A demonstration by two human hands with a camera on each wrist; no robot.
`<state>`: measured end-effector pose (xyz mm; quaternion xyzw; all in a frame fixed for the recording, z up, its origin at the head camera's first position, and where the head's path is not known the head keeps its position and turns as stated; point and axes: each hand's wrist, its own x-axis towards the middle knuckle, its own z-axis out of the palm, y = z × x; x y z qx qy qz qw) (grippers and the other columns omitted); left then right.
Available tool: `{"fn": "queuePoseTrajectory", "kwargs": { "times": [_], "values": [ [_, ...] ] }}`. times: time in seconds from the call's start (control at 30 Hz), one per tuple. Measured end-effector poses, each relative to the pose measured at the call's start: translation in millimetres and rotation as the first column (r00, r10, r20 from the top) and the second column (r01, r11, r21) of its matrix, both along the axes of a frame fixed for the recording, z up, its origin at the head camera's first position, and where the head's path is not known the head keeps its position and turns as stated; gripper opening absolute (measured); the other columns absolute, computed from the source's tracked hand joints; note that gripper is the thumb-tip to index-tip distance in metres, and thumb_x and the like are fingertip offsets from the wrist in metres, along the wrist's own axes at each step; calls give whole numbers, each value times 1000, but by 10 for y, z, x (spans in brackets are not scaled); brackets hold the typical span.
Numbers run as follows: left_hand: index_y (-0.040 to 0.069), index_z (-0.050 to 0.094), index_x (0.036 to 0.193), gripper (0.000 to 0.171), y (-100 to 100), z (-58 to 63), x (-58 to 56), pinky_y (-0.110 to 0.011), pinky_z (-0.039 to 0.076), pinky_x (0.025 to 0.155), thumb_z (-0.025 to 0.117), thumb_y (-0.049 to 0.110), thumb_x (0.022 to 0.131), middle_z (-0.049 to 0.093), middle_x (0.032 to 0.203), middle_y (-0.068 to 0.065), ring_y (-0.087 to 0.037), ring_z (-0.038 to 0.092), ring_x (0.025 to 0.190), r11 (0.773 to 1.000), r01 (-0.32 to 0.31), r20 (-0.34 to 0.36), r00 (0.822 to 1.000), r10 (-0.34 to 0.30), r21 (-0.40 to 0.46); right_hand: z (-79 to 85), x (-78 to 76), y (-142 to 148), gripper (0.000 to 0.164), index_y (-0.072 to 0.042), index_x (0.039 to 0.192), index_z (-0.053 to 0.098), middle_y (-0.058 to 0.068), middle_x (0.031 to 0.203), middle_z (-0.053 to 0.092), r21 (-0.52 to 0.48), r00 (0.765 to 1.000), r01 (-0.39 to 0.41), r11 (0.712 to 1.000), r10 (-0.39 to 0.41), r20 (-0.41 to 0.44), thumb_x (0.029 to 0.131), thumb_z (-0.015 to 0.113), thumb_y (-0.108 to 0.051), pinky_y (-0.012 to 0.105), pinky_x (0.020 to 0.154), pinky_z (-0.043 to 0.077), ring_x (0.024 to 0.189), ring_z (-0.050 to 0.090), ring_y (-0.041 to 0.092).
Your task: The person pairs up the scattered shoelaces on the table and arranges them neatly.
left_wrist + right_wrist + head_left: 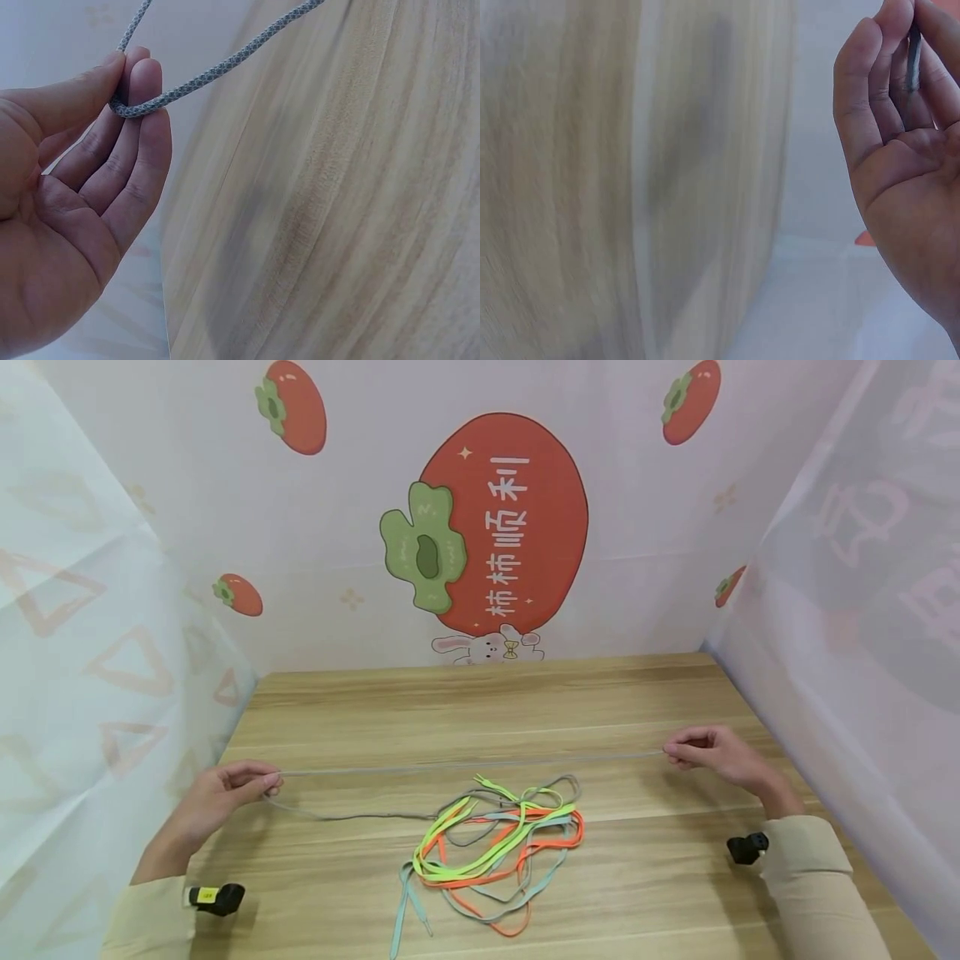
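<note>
I get soft, diffuse light; beside the right hand (904,169) a faint shadow (697,120) crosses the blurred tabletop (562,195).

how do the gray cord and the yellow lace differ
The gray cord is round and speckled; the yellow lace looks flat and brightly colored. The left hand and right hand pinch the gray cord, nearly straight between them; the yellow lace lies looped, untouched by either hand. Both are long, with loops on the table.
</note>
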<state>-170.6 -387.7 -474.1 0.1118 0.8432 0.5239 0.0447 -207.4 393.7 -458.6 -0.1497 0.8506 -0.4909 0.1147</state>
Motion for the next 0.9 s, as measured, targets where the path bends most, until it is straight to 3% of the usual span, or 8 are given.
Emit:
{"fn": "queuePoseTrajectory", "kwargs": {
  "times": [0.2, 0.43, 0.53, 0.7, 0.9],
  "values": [
    [-17, 64, 125, 34, -46, 6, 5, -23, 63, 83, 63, 12, 107, 82, 103, -6, -11, 77, 93, 1000, -19, 26, 999, 19, 2, 54, 0, 133, 32, 15, 123, 67, 3, 101, 79, 9, 1000, 22, 1000, -21, -2, 107, 62, -12, 31, 82, 65, 93, 78, 16],
    [-15, 65, 125, 32, -104, 27, 15, -23, 63, 83, 62, 11, 107, 82, 104, -2, -10, 77, 93, 999, -25, 39, 999, 24, 20, 82, -13, 250, 35, 16, 124, 67, 3, 101, 80, 27, 996, 93, 995, -93, -2, 106, 65, -14, 29, 82, 65, 93, 78, 13],
    [-16, 64, 124, 32, -120, 45, 28, -24, 63, 84, 62, 12, 107, 82, 102, -4, -11, 77, 93, 1000, -22, 34, 999, 22, 7, 73, -28, 296, 34, 17, 124, 66, -2, 99, 79, 22, 994, 107, 994, -107, -5, 106, 65, -12, 28, 81, 65, 91, 77, 11],
    [-15, 64, 123, 32, -156, 48, 48, -25, 63, 85, 61, 13, 108, 80, 101, -8, -17, 76, 93, 1000, 1, 41, 999, 0, -23, 62, -50, 361, 37, 13, 123, 69, -10, 95, 80, 80, 981, 196, 977, -195, -16, 106, 67, -19, 25, 79, 64, 89, 75, 5],
    [-15, 62, 126, 31, -186, 60, 74, -25, 63, 85, 60, 11, 109, 80, 105, -6, -15, 77, 95, 1000, 25, 71, 997, -25, -8, 38, -68, 435, 42, 15, 126, 67, -7, 94, 81, 105, 958, 281, 954, -274, -82, 106, 66, -23, 23, 78, 63, 87, 76, 2]
  ]
}}
